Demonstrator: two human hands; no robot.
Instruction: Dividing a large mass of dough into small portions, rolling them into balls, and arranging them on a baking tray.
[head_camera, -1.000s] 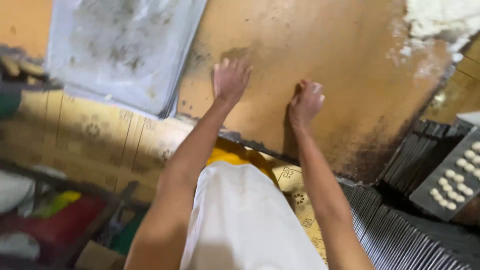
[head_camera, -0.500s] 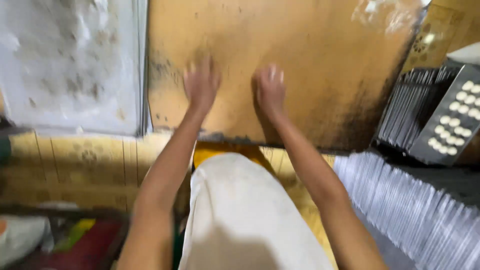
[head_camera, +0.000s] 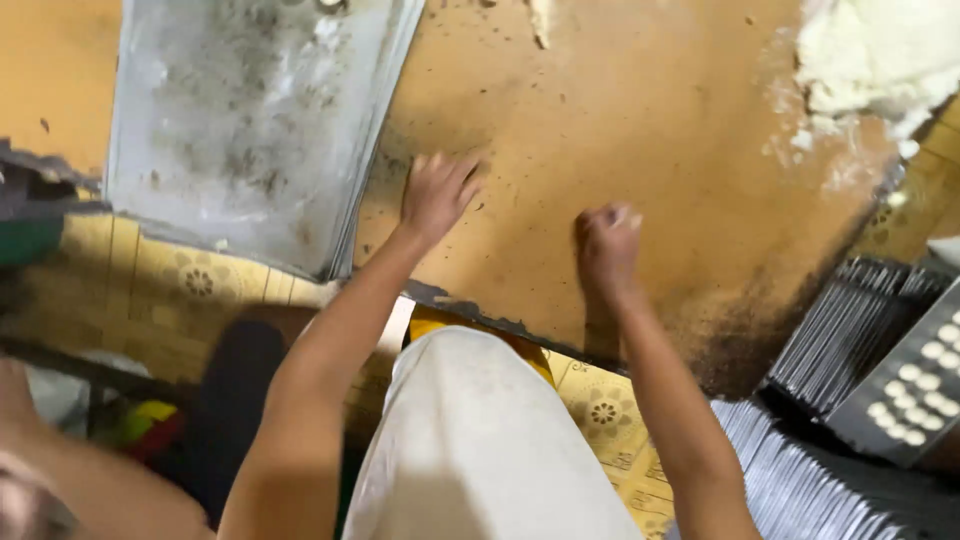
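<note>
Left hand (head_camera: 437, 192) spread flat on brown board (head_camera: 620, 120); right hand (head_camera: 606, 246) fisted.

The left hand (head_camera: 437, 192) lies flat on the desk (head_camera: 640, 150), its fingers (head_camera: 455, 170) spread, and just left of those fingers a stack of metal trays (head_camera: 250, 130) rests on the desk with its near corner overhanging the edge. The right hand (head_camera: 605, 250) rests on the desk to the right of the left fingers, curled into a fist. Beyond and far right of its fingers sits a heap of dough (head_camera: 880, 55); right of them, off the desk, stand upright trays (head_camera: 850, 320) and a tray of dough pieces (head_camera: 915, 380).
</note>
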